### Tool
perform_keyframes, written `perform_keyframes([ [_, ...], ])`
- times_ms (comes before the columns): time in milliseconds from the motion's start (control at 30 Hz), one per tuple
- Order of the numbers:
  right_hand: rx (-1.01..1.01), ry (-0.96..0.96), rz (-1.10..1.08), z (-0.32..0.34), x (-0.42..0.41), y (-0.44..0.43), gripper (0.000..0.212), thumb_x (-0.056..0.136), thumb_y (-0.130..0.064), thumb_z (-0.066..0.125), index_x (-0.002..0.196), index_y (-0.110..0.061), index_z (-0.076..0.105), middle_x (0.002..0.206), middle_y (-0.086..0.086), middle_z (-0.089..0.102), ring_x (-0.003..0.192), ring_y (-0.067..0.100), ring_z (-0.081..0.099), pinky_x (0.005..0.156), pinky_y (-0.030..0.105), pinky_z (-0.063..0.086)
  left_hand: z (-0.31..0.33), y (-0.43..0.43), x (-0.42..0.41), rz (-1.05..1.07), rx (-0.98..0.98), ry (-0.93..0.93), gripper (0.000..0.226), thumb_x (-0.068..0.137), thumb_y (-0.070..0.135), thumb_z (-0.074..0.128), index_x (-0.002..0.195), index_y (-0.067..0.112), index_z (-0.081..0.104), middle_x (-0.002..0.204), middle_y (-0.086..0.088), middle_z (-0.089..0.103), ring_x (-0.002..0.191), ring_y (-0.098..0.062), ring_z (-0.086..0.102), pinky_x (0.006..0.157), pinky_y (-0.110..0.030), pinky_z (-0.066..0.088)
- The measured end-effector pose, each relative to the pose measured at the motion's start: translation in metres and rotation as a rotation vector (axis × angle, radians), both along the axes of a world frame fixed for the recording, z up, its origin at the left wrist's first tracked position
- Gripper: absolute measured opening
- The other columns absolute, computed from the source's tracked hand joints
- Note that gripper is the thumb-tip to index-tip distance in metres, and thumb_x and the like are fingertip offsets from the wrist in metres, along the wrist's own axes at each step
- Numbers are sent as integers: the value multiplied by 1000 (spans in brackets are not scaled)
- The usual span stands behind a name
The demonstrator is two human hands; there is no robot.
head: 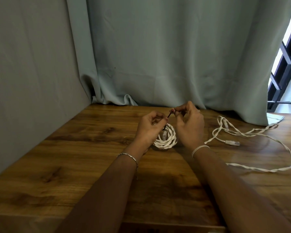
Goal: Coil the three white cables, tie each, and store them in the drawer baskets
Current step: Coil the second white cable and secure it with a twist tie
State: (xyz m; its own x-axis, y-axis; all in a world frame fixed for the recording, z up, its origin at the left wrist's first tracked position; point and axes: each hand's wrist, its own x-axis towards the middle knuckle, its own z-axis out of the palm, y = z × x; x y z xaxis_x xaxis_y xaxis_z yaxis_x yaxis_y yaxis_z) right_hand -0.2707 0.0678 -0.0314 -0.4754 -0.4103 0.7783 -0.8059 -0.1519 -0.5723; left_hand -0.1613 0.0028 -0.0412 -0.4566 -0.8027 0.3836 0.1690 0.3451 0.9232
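Two bare forearms reached in over the near edge of the brown wood-grain table (74, 140), with a thin silver bracelet (128, 156) on the left wrist and a white band (200, 148) on the right. Just beyond the wrists, the coiled white cable (165, 139) sat on the table between the hands, its far rim lifted toward the fingers. Left hand (149, 126) and right hand (189, 125), fingers curled, each pinched one end of a thin dark tie (169, 115) stretched above the coil, probably to cinch the loops against springing open. Tying judged under way. Well apart to the right, a loose white cable (242, 134) sprawled uncoiled, presumably awaiting its turn. Third cable and drawer baskets were not in view. Behind, a grey-green curtain (158, 56) hung to the table's back edge.
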Motion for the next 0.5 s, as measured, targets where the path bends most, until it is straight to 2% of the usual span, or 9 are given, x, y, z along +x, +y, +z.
perform_keyframes([
  [67,-34,-58,-18,5,-2,3,25,88,-13,64,80,-32,51,85,-4,68,75,16,61,69,44,52,-1,2,-1,21,-36,-42,7,89,13,64,89,20,66,88,0,66,82,-11,63,66,-19,51],
  [200,-71,-102,-18,8,0,6,34,88,-12,65,75,-37,46,84,-9,67,81,12,61,75,44,53,-1,3,-2,23,-39,-69,6,88,16,64,89,21,68,93,4,66,90,-13,64,81,-28,54],
  [233,-76,-111,-15,8,0,6,34,88,-12,65,75,-38,46,83,-9,68,82,12,62,76,44,53,-1,2,-2,11,-25,-71,6,88,16,64,90,20,68,92,4,65,89,-13,63,81,-28,53],
  [333,-86,-151,-5,7,-3,5,34,88,-13,66,76,-38,47,84,-9,68,84,12,62,78,45,53,1,4,0,-65,24,-88,5,89,16,64,92,18,67,86,1,63,79,-10,60,69,-22,50],
  [500,-96,-287,26,4,-10,2,31,87,-10,68,77,-34,51,84,-6,69,84,16,67,77,41,57,1,8,0,-190,89,-86,8,89,17,67,96,14,67,87,-6,65,74,-12,63,66,-23,53],
])
